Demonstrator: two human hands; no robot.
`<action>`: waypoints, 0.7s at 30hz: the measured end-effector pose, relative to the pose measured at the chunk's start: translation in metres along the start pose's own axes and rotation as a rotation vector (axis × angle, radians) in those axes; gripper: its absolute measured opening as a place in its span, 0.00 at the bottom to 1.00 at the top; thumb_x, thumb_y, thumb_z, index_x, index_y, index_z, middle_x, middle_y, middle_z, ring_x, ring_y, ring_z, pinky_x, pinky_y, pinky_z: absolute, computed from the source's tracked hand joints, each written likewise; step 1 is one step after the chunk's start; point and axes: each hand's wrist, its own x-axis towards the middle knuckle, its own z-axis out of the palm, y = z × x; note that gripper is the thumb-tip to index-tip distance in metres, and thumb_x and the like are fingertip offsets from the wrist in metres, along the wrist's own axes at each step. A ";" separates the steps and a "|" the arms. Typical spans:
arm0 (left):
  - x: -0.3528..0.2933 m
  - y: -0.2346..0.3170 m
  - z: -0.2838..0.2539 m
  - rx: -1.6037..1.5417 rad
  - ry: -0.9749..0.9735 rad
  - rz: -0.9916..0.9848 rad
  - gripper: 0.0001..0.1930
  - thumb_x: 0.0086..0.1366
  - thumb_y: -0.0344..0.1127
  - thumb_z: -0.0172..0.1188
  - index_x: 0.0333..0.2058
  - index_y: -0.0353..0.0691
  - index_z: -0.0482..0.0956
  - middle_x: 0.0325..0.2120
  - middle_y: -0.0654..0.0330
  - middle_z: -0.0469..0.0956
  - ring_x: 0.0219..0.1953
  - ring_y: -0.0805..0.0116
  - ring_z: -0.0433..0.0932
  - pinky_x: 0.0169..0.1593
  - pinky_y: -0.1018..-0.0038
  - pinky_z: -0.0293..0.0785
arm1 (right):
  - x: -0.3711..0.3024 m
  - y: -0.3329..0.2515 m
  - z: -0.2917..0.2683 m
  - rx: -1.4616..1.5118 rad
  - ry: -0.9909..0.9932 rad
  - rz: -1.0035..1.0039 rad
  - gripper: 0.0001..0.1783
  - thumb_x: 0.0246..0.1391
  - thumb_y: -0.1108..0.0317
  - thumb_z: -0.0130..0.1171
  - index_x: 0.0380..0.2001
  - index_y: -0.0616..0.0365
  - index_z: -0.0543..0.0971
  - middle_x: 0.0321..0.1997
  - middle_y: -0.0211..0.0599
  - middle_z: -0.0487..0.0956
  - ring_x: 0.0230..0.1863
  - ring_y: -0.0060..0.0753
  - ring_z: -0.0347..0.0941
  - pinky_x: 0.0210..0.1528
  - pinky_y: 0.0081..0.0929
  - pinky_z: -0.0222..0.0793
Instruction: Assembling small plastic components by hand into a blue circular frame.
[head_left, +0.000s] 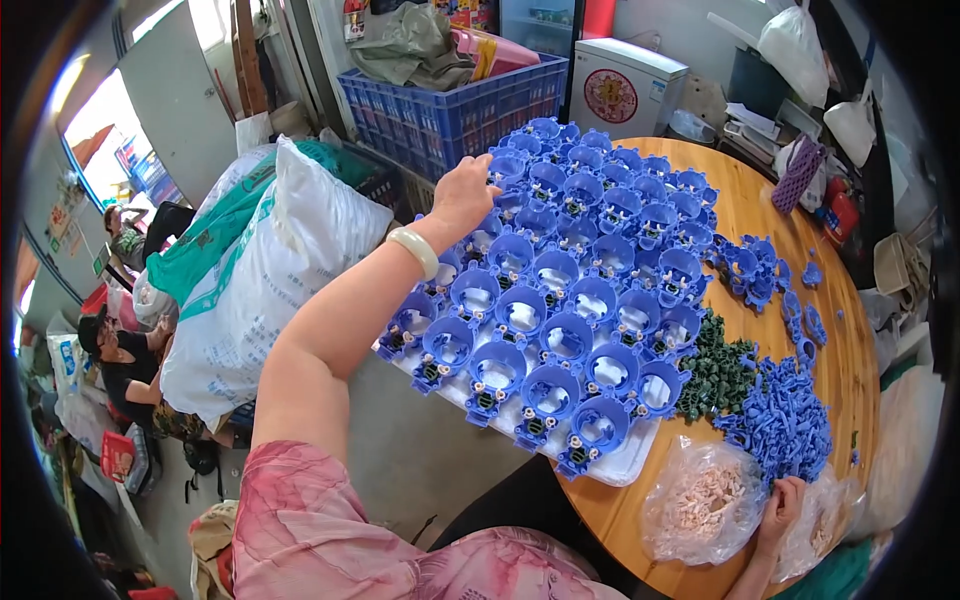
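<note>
Many blue plastic ring-shaped parts (553,389), with small dark and cream pieces on their fronts, stand in rows on a white tray (625,462). My left hand (465,193), a pale bangle (414,252) on its wrist, stretches to the far left of the rows. Its fingers are pinched at the edge of one blue ring part (507,166). At the lower right, my right hand (783,510) has curled fingers by a heap of small blue plastic pieces (785,415); what they hold is hidden. Beside it lie dark green pieces (716,370) and a clear bag of cream pieces (703,500).
The round wooden table (850,345) also bears loose blue ring parts (752,270) and a second clear bag (822,520). Full white sacks (285,280) stand left of my arm, a blue crate (450,110) beyond the tray. Another person (125,365) sits far left.
</note>
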 end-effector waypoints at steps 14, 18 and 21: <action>-0.016 -0.017 -0.030 -0.062 0.095 -0.066 0.25 0.50 0.37 0.64 0.48 0.38 0.71 0.40 0.51 0.74 0.43 0.52 0.74 0.46 0.65 0.70 | -0.001 0.001 -0.003 0.044 0.001 -0.003 0.10 0.44 0.87 0.48 0.29 0.63 0.72 0.32 0.41 0.68 0.34 0.38 0.67 0.38 0.24 0.64; -0.020 -0.033 -0.024 -0.063 0.094 -0.127 0.27 0.49 0.37 0.64 0.50 0.39 0.71 0.37 0.52 0.76 0.39 0.55 0.75 0.44 0.67 0.70 | -0.001 0.001 -0.003 0.071 -0.021 -0.007 0.10 0.43 0.87 0.48 0.29 0.63 0.72 0.32 0.41 0.68 0.34 0.38 0.67 0.39 0.24 0.63; -0.022 -0.036 -0.015 -0.045 0.103 -0.139 0.27 0.50 0.37 0.64 0.50 0.39 0.71 0.38 0.51 0.76 0.40 0.55 0.74 0.46 0.67 0.70 | 0.000 0.000 -0.002 0.081 -0.017 -0.030 0.10 0.43 0.87 0.48 0.29 0.63 0.72 0.32 0.41 0.68 0.34 0.38 0.67 0.39 0.24 0.63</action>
